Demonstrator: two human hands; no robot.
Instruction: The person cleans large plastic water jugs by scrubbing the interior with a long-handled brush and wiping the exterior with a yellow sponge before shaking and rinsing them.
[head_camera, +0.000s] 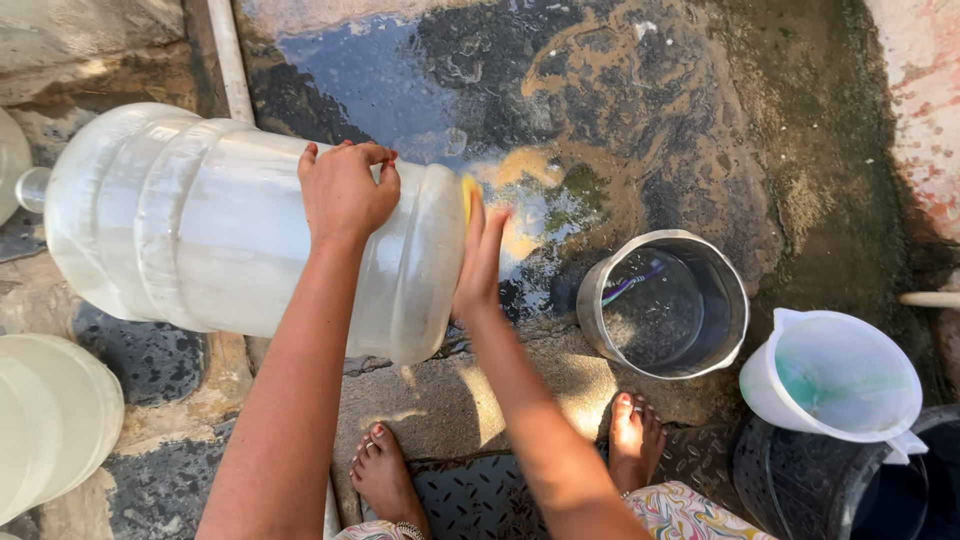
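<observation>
Left hand (345, 190) curls over the sideways water jug (250, 230), steadying it, while right hand (482, 255) presses a yellow sponge (468, 195) flat against its base, a steel pot (665, 305) just beside

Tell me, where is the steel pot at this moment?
In the head view, the steel pot stands on the wet ground right of centre, beside the right hand at the big jug's base, left of the white pitcher.

Cloudy white jug (240, 230), yellow sponge (468, 195) (steel-grey pot (665, 303)).
</observation>
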